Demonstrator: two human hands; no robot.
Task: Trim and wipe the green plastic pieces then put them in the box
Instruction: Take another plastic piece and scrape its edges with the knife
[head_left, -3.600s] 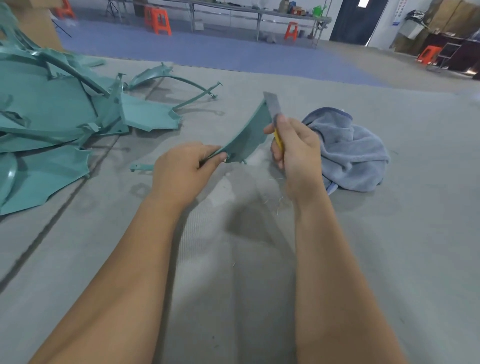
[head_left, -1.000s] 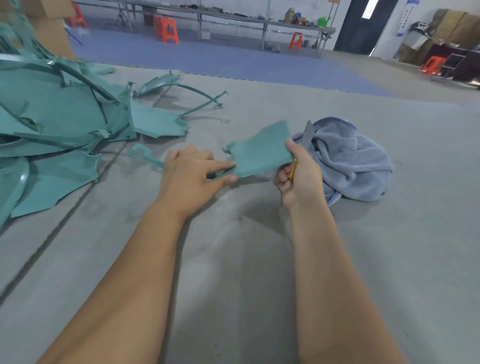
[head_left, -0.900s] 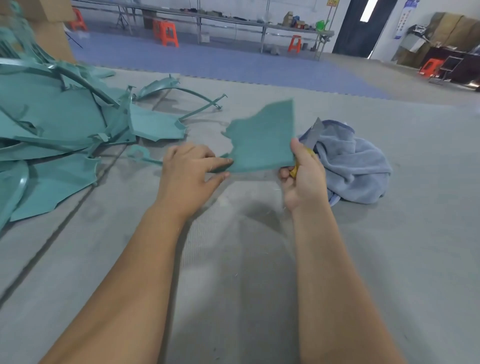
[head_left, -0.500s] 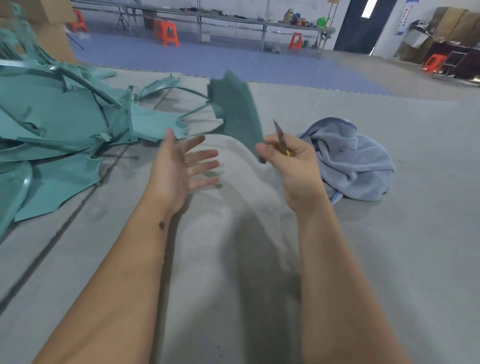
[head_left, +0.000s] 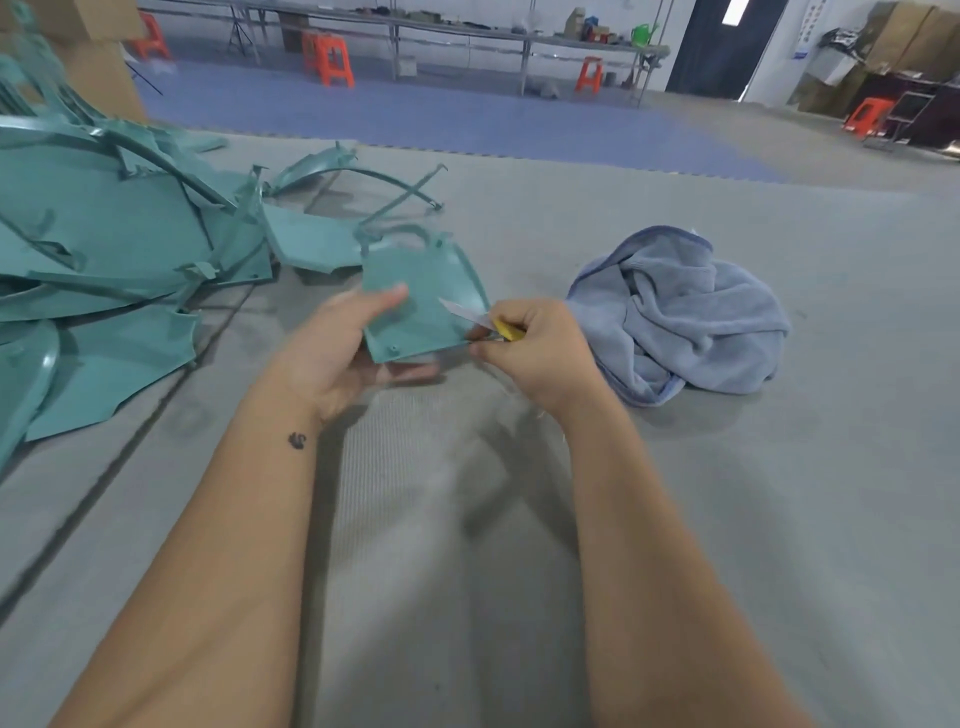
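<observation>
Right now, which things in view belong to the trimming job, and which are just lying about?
Job:
- flat green plastic piece, held by left hand
- yellow-handled knife, gripped by right hand
- crumpled blue cloth
- heap of green plastic pieces

Lying about:
- orange plastic stools
- long metal bench

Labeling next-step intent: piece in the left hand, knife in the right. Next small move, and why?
Probably draw the knife along the held green piece's right edge. The left hand grips the piece off the mat, the right hand has the blade against that edge, and the blue towel lies untouched, so wiping comes later.
</observation>
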